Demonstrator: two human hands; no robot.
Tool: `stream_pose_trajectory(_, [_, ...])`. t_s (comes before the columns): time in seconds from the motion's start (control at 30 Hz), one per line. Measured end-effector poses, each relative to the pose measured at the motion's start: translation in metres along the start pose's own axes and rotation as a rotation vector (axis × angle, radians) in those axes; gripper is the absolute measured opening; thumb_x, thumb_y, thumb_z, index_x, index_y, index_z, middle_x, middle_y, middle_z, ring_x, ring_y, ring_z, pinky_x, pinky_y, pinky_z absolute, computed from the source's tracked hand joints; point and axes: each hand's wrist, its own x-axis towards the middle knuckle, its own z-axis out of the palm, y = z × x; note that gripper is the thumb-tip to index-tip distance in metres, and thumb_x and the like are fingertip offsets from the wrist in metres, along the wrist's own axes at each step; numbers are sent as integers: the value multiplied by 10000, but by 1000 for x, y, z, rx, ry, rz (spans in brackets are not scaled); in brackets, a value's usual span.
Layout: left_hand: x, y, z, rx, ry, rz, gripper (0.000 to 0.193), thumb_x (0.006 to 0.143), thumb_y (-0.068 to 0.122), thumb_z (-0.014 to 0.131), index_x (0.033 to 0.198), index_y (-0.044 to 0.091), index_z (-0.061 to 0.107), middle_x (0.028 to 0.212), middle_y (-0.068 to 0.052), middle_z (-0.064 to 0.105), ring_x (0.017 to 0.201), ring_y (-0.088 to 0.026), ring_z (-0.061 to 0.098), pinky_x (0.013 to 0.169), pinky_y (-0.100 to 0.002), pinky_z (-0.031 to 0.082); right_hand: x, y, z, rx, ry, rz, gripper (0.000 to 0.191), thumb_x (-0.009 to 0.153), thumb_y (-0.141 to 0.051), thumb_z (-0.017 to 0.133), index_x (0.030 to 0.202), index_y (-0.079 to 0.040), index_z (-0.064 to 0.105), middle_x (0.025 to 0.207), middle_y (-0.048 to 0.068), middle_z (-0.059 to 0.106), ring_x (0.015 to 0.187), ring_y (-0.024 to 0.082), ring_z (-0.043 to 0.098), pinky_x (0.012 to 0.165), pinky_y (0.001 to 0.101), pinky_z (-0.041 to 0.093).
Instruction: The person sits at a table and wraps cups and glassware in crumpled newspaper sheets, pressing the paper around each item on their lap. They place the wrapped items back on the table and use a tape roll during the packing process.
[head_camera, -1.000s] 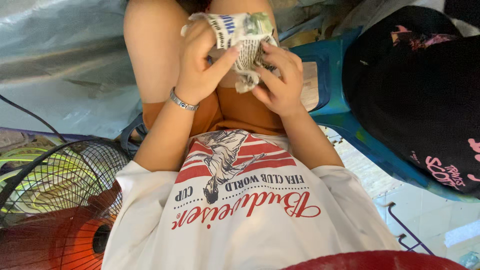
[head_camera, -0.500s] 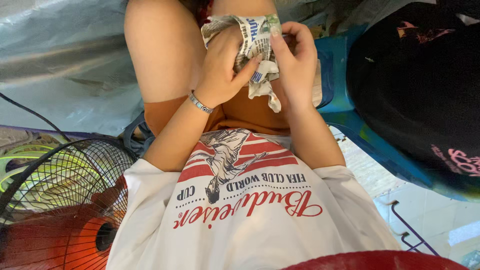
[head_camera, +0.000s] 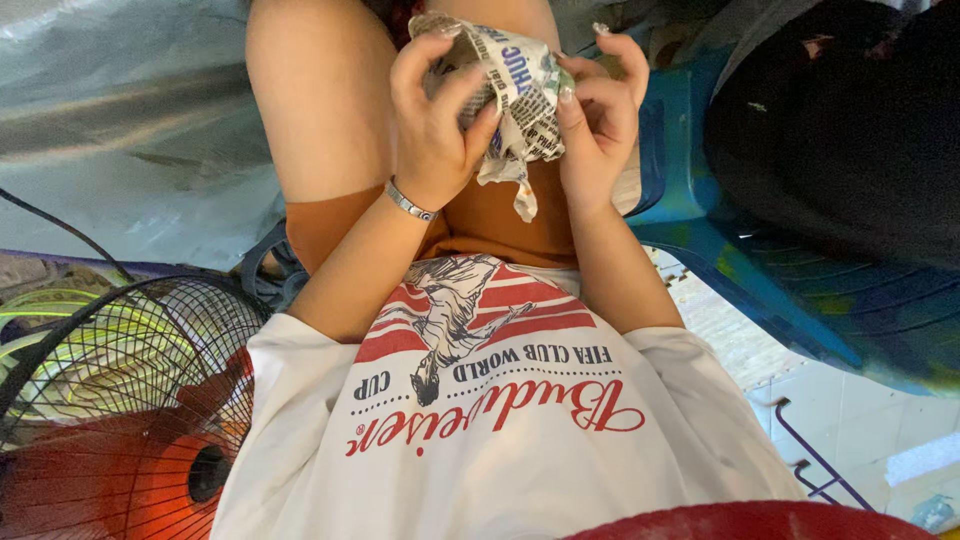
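Note:
A crumpled bundle of newspaper is held above my lap, between both hands. My left hand, with a silver bracelet on its wrist, grips the bundle's left side, fingers curled over the top. My right hand pinches the right side with thumb and fingertips. What the paper wraps is hidden. Below them are my orange shorts and white printed shirt.
An electric fan with a black wire guard and red blades stands at the lower left. A blue plastic chair holds a black garment at the right. Grey sheeting lies at the upper left. A red rim shows at the bottom.
Both hands have lifted the newspaper bundle higher and kept turning and squeezing it; the fingers now wrap further over its top.

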Motion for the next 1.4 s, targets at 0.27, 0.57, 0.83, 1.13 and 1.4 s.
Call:
stream_pose_trajectory(0.27, [13,7,-11,211,-102,186,308,1011,163,716,1312,219,750,1411,-11,592,1370,-346,454,1169,-489,399,-7,13,-17,-121,-158,-164,379,910,-187,815,1164,-25,585,1289,186,661,1244,343,633,1087,451,498])
stream_pose_trajectory(0.57, [22,0,-28,-30,-322,182,506,888,222,803,1375,129,699,1405,-47,639,1277,-338,529,1118,-510,417,-11,-3,-19,-518,-266,-325,448,880,-345,863,1152,-10,744,1300,197,661,1161,379,644,1013,471,526])
stream_pose_trajectory(0.83, [18,5,-36,87,-462,240,591,826,242,833,1398,156,710,1400,-27,650,1205,-328,561,1087,-491,431,-4,-15,-27,-407,-258,-126,576,940,-438,728,1334,-27,640,1367,147,637,1345,352,505,1182,440,392])
stream_pose_trajectory(1.13, [19,10,-29,-44,-362,63,164,923,150,768,1081,117,795,1106,-55,769,942,-278,637,976,-438,462,-44,48,-45,121,98,309,90,1009,-66,727,1022,-5,662,1029,91,664,927,183,609,875,325,502])
stream_pose_trajectory(1.4, [29,18,-24,-103,-238,-46,197,888,42,806,1068,91,744,974,-75,712,904,-291,654,845,-417,511,-32,29,-14,-130,78,123,71,985,-22,730,1000,-5,662,1165,74,584,1087,188,562,996,326,464])
